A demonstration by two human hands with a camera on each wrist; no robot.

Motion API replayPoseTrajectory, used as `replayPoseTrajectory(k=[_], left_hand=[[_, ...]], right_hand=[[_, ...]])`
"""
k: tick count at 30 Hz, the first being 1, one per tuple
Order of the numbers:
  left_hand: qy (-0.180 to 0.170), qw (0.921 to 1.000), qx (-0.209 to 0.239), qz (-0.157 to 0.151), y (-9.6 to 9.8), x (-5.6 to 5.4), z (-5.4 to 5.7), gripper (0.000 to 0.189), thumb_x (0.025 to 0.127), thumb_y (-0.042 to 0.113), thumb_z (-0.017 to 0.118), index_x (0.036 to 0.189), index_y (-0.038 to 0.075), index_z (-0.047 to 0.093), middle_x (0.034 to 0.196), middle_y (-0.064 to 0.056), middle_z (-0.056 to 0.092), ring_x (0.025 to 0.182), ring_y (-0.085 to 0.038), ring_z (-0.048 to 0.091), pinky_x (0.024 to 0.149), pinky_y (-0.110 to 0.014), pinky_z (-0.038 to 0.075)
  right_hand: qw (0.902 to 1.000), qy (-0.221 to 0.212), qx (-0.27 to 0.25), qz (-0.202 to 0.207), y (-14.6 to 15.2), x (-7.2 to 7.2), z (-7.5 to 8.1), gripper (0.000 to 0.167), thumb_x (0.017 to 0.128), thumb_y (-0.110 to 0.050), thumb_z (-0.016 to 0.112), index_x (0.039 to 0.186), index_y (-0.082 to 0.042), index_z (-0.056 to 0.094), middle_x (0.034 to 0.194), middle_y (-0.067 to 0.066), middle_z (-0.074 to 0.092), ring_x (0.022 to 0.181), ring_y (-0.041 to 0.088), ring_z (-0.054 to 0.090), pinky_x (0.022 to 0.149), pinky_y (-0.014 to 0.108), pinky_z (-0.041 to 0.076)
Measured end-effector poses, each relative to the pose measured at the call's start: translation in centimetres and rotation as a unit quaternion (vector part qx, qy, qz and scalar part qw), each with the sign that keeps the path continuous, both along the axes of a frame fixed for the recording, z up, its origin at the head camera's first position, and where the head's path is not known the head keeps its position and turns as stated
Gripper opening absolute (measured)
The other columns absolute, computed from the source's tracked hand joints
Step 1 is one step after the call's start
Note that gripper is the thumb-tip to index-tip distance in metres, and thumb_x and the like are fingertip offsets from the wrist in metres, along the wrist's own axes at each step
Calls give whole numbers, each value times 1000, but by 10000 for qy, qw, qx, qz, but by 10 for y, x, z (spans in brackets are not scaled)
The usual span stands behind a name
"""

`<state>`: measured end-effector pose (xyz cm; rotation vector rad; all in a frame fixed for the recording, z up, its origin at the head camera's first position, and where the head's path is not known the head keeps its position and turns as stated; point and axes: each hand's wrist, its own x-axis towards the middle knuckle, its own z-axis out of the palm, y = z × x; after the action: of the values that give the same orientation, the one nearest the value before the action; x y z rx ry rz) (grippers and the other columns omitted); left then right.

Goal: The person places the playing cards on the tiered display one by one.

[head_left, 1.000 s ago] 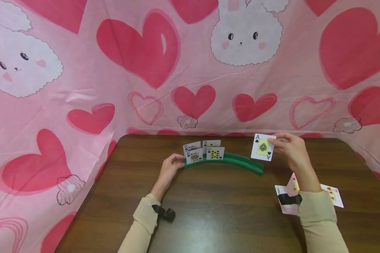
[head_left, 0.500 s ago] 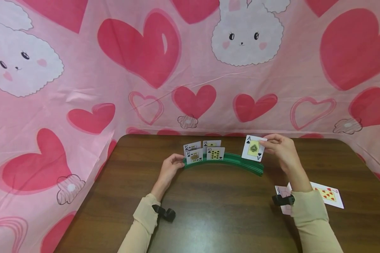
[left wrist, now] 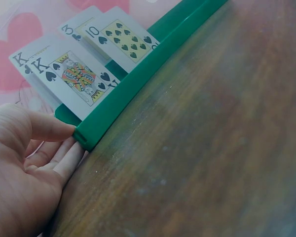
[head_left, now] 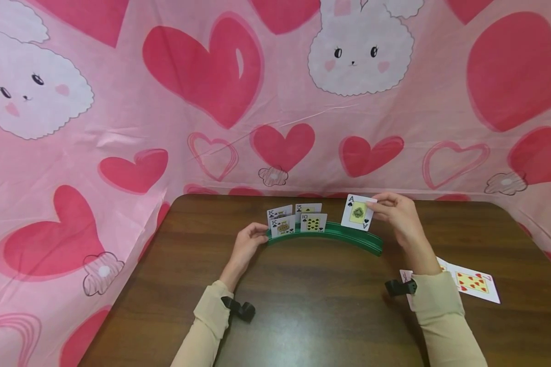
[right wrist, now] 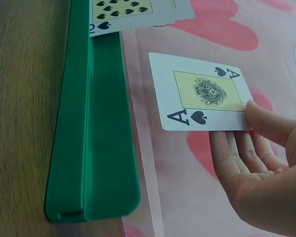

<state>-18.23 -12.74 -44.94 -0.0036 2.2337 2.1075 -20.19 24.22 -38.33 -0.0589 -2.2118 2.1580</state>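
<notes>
A curved green playing card holder (head_left: 349,235) stands on the wooden table. My left hand (head_left: 248,243) grips its left end, thumb (left wrist: 52,129) at the front corner and fingers curled by the end. Upright in its left half are the king of spades (left wrist: 76,79) and the ten of spades (left wrist: 122,39), with a king of clubs (left wrist: 24,61) and a three of clubs (left wrist: 79,27) behind, partly hidden. My right hand (head_left: 399,216) pinches the ace of spades (right wrist: 207,94) by its right edge, face toward me. The ace is above the holder's right half, apart from its slot (right wrist: 108,123).
Loose cards lie on the table at right: a seven of hearts (head_left: 475,283) and another white card (head_left: 406,278), partly covered by my right sleeve (head_left: 438,298). A pink heart-print cloth (head_left: 284,112) hangs behind the table's back edge.
My right hand has carried the ace of spades leftward, from beyond the holder's right end to over its right half. My left hand keeps its grip on the holder.
</notes>
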Motion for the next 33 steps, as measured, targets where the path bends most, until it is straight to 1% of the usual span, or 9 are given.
replayPoseTrajectory(k=[2,4,10,13,19,25,33], left_hand=[[-6,10000,-4,8,0,1,1,22,93,-12,59,115,-14,65,122,-26,67,114,-34,64,87,-27,51],[-2,10000,-29,15,0,1,2,22,93,-12,59,115,-14,65,122,-26,67,114,-34,64,87,-27,51],[-29,10000,-58,11,0,1,3,23,94,-12,59,116,-14,65,124,-27,66,115,-37,63,89,-29,51],[-9,10000,-44,-7,0,1,2,23,94,-12,59,116,-14,64,124,-27,66,115,-38,63,88,-28,51],[12,10000,30,-6,0,1,1,23,93,-12,59,115,-14,65,122,-26,67,113,-34,64,85,-25,51],[-3,10000,42,19,0,1,1,22,93,-12,60,114,-14,65,120,-23,68,111,-30,65,85,-24,51],[17,10000,13,48,1,1,2,21,92,-12,60,113,-14,65,118,-24,68,108,-29,65,83,-24,51]], right_hand=[[10000,-1,-6,18,-3,-1,0,10,93,-8,77,98,-1,73,88,-4,75,77,9,69,73,23,58],[10000,-26,-1,30,-5,-1,0,11,94,-9,76,99,0,73,87,-7,74,78,9,69,74,23,58],[10000,-20,26,72,-10,-3,-1,4,95,-7,74,99,-6,74,87,-9,74,79,9,69,76,22,58],[9999,-21,61,91,-12,-3,-1,5,95,-6,73,98,-9,74,86,-10,74,80,9,69,76,22,58],[10000,-65,-41,46,-17,-4,-2,6,95,-7,74,93,-13,75,86,-9,74,80,8,68,76,23,58],[9999,-97,8,89,-21,-5,-2,5,96,-11,74,93,-15,74,88,-11,73,83,9,68,78,23,57],[9999,-114,-106,67,-25,-7,-3,7,96,-11,73,92,-16,75,90,-10,73,83,8,68,78,22,57]])
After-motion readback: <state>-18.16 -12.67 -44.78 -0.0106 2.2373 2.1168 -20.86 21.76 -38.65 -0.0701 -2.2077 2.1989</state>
